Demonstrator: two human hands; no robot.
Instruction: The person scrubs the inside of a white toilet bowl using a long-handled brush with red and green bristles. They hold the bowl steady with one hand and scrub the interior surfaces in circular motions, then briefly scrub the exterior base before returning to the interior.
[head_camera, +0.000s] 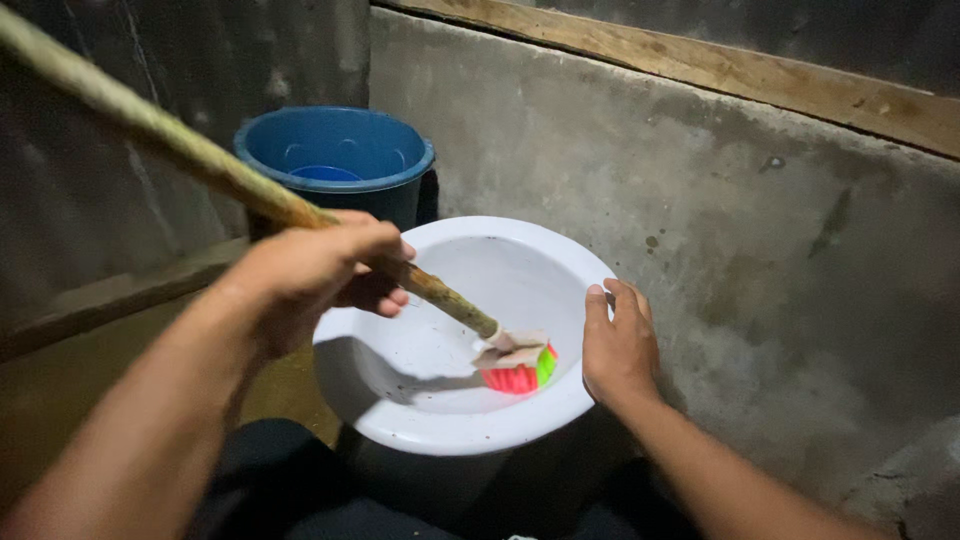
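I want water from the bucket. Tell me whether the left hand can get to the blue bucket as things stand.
Probably not right away: the left hand is wrapped around the brush stick, so it isn't free. The blue bucket stands just behind it, open-topped, with nothing between them.

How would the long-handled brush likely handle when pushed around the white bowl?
The brush probably stays stiff: its stick handle looks straight in the left hand. The short bristles likely flex slightly. The white bowl looks glossy, so it may skid.
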